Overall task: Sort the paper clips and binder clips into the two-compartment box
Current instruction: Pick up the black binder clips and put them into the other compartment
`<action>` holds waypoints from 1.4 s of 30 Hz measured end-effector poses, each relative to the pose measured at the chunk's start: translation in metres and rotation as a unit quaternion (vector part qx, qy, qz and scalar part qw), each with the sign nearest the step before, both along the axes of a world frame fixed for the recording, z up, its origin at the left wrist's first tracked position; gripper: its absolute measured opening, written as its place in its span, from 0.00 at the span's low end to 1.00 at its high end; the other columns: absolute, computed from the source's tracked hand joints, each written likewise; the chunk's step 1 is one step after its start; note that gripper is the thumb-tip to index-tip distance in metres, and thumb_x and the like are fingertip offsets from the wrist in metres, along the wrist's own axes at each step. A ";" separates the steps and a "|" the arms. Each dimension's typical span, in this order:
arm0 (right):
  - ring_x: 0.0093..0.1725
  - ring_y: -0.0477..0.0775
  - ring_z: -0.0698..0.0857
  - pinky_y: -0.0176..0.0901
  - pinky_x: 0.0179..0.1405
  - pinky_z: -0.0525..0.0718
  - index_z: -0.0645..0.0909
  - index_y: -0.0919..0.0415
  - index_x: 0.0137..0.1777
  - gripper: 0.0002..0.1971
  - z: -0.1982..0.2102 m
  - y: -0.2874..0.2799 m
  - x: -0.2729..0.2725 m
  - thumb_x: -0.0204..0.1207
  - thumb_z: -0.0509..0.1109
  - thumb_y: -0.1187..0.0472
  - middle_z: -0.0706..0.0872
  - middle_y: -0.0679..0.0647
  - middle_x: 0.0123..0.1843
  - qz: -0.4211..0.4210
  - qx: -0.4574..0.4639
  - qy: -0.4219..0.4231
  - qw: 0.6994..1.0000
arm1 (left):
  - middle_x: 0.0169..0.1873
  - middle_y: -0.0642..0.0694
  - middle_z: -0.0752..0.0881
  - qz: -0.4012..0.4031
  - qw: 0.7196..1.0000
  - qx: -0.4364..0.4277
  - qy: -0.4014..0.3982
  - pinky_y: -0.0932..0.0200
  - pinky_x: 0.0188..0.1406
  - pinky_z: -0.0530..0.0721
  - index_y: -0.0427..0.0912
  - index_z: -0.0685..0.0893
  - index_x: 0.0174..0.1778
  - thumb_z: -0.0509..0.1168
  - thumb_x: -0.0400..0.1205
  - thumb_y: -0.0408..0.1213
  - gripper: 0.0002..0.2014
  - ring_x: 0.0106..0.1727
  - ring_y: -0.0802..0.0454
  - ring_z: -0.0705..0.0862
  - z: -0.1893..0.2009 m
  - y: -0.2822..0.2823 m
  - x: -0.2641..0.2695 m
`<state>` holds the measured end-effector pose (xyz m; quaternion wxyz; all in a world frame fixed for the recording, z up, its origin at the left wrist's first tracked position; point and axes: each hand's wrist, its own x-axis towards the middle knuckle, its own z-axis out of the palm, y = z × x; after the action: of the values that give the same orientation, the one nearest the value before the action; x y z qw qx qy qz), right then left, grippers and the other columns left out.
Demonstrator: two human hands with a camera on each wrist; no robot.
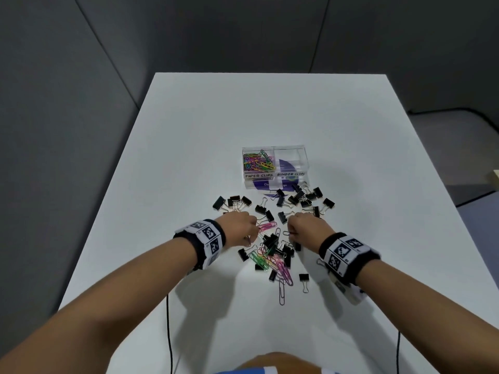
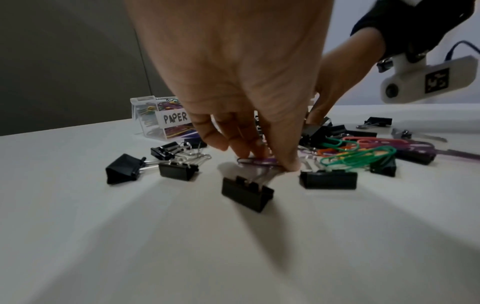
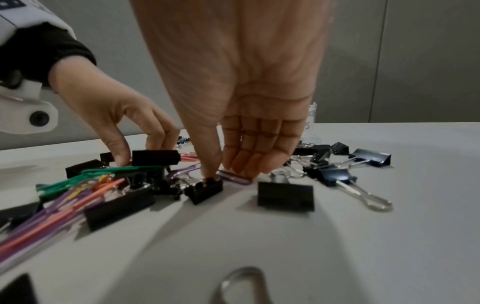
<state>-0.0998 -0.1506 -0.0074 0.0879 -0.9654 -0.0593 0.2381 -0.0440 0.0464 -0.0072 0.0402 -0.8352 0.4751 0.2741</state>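
A clear two-compartment box (image 1: 290, 175) stands mid-table, labelled PAPER CLIPS and BINDER CLIPS. Coloured paper clips (image 1: 258, 162) fill its left side; I see no clips in the right side. A mixed pile of clips (image 1: 272, 256) lies between my wrists. My left hand (image 1: 253, 233) reaches into the pile, and in the left wrist view its thumb and fingers (image 2: 291, 164) pinch a purple paper clip (image 2: 255, 161) lying on the table. My right hand (image 1: 290, 233) pinches another purple paper clip (image 3: 235, 178) between thumb and fingers (image 3: 249, 166).
Black binder clips lie loose in front of the box, one group at the left (image 1: 233, 203) and one at the right (image 1: 303, 197). The white table (image 1: 270, 109) has bare surface behind and beside the box. Two thin cables (image 1: 168, 333) hang over its near edge.
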 end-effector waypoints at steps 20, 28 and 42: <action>0.39 0.56 0.73 0.47 0.38 0.70 0.65 0.61 0.44 0.04 -0.002 -0.001 0.005 0.78 0.58 0.67 0.71 0.52 0.35 -0.081 0.064 0.032 0.994 | 0.63 0.43 0.79 0.034 0.999 -0.005 0.003 0.51 0.53 0.80 0.44 0.70 0.73 0.64 0.81 0.49 0.26 0.61 0.44 0.81 0.011 -0.031 -0.017; 0.46 0.58 0.81 0.44 0.43 0.74 0.71 0.58 0.62 0.11 0.004 -0.003 -0.002 0.82 0.59 0.57 0.80 0.55 0.56 0.013 0.079 -0.004 0.997 | 0.59 0.47 0.82 0.075 0.995 -0.063 -0.025 0.57 0.54 0.80 0.44 0.78 0.65 0.65 0.81 0.51 0.20 0.59 0.48 0.82 0.013 -0.013 0.001; 0.50 0.61 0.84 0.45 0.40 0.75 0.80 0.62 0.56 0.09 -0.004 0.007 0.003 0.77 0.65 0.64 0.81 0.58 0.58 0.086 0.029 0.041 0.995 | 0.61 0.44 0.81 0.064 0.995 -0.019 -0.078 0.50 0.52 0.81 0.42 0.79 0.66 0.58 0.85 0.46 0.17 0.60 0.43 0.83 0.001 -0.040 0.004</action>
<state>-0.0973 -0.1437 -0.0114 0.0980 -0.9432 -0.1451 0.2824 -0.0399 0.0064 -0.0063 0.0433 -0.8834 0.4212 0.2007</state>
